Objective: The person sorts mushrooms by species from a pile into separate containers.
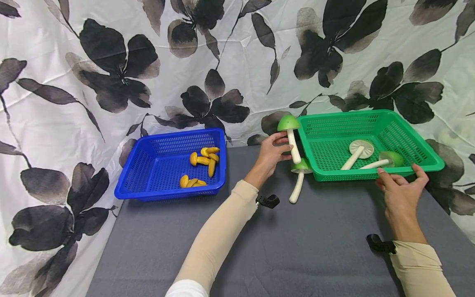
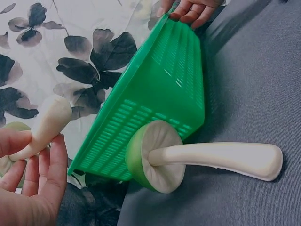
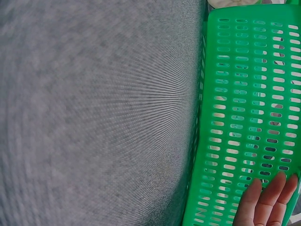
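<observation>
My left hand pinches the white stem of a toy mushroom with a green cap, held upright at the left end of the green basket. The left wrist view shows thumb and fingers around that stem. Just below, a second green-capped mushroom lies on the table, its cap against the basket's outer wall. My right hand grips the basket's near rim toward the right corner; in the right wrist view its fingers lie along the slotted outer wall. Two more such mushrooms lie inside the basket.
To the left stands a blue basket holding several small yellow-brown toy mushrooms. Both baskets sit on a grey-covered table. Behind them hangs a white cloth with dark flower prints.
</observation>
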{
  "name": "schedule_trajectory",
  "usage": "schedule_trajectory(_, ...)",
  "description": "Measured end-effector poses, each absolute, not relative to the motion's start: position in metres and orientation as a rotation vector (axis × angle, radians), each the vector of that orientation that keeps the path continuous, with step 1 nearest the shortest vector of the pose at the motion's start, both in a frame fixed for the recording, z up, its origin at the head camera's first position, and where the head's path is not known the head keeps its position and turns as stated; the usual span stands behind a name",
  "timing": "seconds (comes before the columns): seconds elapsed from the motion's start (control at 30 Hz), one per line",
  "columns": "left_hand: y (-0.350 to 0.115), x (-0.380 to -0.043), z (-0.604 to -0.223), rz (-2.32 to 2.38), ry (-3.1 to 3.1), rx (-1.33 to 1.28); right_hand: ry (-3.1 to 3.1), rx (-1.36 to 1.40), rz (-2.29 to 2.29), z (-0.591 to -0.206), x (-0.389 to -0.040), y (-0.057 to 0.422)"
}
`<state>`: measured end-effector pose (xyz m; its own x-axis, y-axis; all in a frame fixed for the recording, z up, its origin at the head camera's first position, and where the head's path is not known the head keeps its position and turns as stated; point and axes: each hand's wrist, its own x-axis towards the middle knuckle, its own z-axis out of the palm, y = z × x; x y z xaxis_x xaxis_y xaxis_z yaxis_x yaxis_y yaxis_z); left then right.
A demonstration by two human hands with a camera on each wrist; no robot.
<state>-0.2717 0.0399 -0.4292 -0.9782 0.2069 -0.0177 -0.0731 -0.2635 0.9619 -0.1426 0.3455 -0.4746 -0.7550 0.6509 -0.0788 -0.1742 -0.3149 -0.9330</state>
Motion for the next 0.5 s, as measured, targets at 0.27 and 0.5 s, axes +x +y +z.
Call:
schedule_trajectory(0.27, 0.05, -0.274, -0.427, 2.351, 1.778, 0.189, -1.4, -0.628, 2.119, -0.472, -0.142, 0.345)
schedule_trajectory(0.5, 0.06, -0.275, -0.426, 2.338, 1.8, 0.211, -1.41, -0.639, 2.118, -0.474, -0.141, 0.345)
